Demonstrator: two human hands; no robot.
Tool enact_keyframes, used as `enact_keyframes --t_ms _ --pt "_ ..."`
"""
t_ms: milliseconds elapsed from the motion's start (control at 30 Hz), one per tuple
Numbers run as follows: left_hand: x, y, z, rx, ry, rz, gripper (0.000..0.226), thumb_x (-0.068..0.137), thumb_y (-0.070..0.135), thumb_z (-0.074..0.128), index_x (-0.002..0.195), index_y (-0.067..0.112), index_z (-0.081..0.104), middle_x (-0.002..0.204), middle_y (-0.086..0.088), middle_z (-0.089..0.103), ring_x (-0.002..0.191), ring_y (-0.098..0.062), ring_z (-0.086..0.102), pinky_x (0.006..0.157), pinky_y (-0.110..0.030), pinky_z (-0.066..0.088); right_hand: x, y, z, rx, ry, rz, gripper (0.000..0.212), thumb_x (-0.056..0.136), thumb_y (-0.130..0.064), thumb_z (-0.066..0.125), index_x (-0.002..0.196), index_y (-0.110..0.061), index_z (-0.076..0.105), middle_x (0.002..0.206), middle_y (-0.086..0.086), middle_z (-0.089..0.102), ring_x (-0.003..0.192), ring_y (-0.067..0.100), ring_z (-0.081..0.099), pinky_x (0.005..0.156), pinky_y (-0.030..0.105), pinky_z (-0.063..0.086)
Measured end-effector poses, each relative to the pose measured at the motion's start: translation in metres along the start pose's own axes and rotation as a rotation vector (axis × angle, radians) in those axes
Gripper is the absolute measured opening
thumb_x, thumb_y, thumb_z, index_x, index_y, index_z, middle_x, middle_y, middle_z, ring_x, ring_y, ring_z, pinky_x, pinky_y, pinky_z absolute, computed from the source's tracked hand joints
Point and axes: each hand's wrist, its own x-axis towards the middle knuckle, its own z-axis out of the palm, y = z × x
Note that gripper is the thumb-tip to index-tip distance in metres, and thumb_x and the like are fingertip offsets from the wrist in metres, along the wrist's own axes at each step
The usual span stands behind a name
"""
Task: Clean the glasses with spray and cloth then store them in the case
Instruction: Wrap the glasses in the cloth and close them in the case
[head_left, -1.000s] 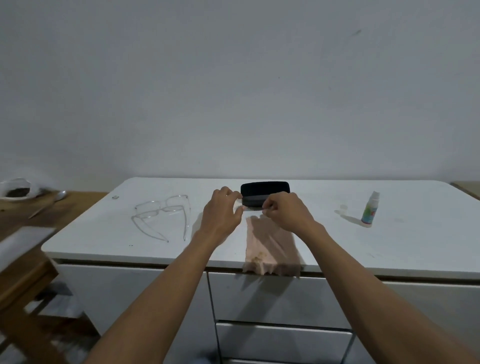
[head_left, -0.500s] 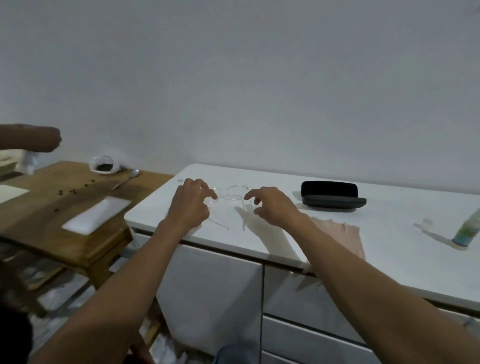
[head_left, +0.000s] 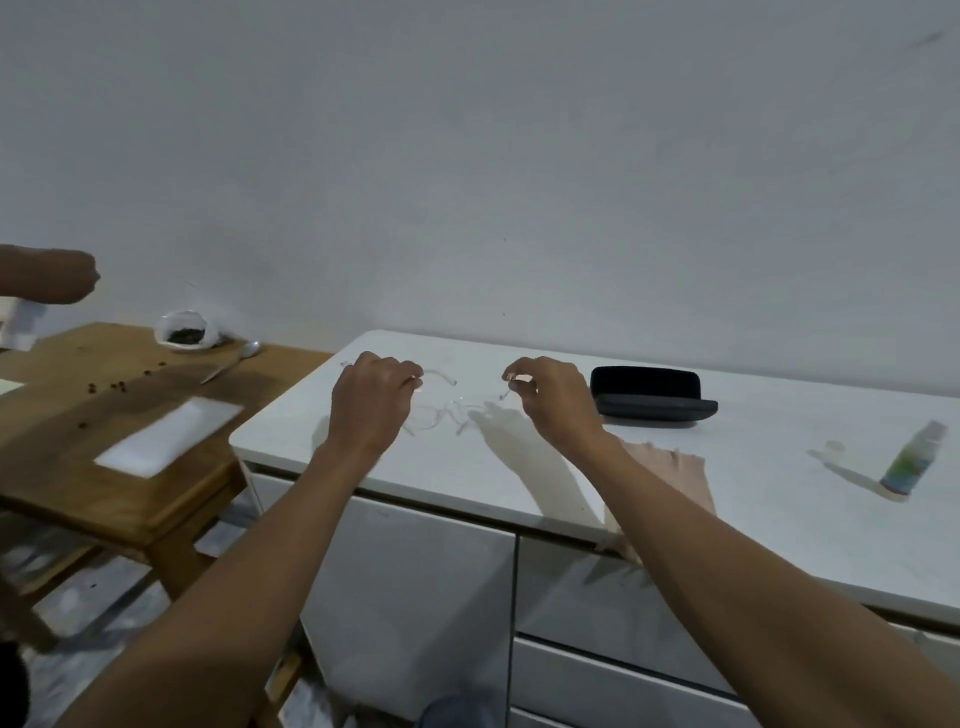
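Clear-framed glasses (head_left: 441, 413) hang low over the left part of the white counter (head_left: 779, 499), blurred. My left hand (head_left: 371, 402) pinches one temple end and my right hand (head_left: 553, 402) pinches the other. Whether the lenses touch the counter I cannot tell. A closed black case (head_left: 649, 397) lies just right of my right hand. A pink cloth (head_left: 672, 473) lies behind my right forearm, draped over the front edge. A small spray bottle (head_left: 911, 462) stands at the far right, with a small clear cap (head_left: 835, 447) beside it.
Left of the counter stands a wooden table (head_left: 130, 499) with a white sheet (head_left: 171, 436), a bowl (head_left: 184, 332), a spoon (head_left: 231, 361) and scattered dark bits. Another person's arm (head_left: 49, 275) reaches in at the far left. Drawers sit below the counter.
My hands left the case and moved left to the glasses. Each has since closed on a temple end, and they have spread apart. The view swung left.
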Motion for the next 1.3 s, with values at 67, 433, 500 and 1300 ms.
enact_keyframes --t_ms 67,433,500,1300 --pt "0.007 0.016 0.002 -0.078 0.024 -0.049 0.010 0.089 0.014 0.074 0.097 0.013 0.079 0.086 -0.007 0.078 0.089 -0.033 0.066 0.071 -0.042 0.055 -0.001 0.002 -0.014 0.037 0.062 0.014 0.015 0.099 -0.012 0.058 0.103 -0.017 0.072 0.100 -0.001 0.077 0.081 0.025 0.066 0.070 0.035 0.049" --pt "0.023 0.128 0.036 -0.490 -0.176 -0.140 0.014 0.092 0.022 0.070 0.102 0.021 0.079 0.088 0.002 0.076 0.094 -0.019 0.064 0.080 -0.032 0.049 -0.049 0.066 -0.106 -0.068 0.240 0.090 0.019 0.098 -0.011 0.051 0.107 -0.021 0.064 0.072 0.001 0.068 0.068 0.023 0.057 0.058 0.032 0.037" --pt "0.018 0.147 0.040 -0.528 -0.241 -0.104 0.013 0.091 0.023 0.071 0.100 0.021 0.080 0.087 0.001 0.078 0.092 -0.019 0.066 0.081 -0.035 0.053 -0.065 0.080 -0.121 -0.073 0.254 0.109 0.018 0.097 -0.012 0.054 0.105 -0.024 0.064 0.071 -0.004 0.067 0.068 0.022 0.060 0.058 0.034 0.045" --pt "-0.008 0.168 0.037 -0.541 -0.496 0.023 0.055 0.066 0.010 0.050 0.115 0.022 0.071 0.100 0.010 0.068 0.094 -0.017 0.059 0.082 -0.033 0.050 -0.119 0.117 -0.156 0.114 0.263 0.277 0.028 0.085 -0.008 0.057 0.093 -0.028 0.074 0.075 0.002 0.073 0.075 0.022 0.067 0.072 0.032 0.054"
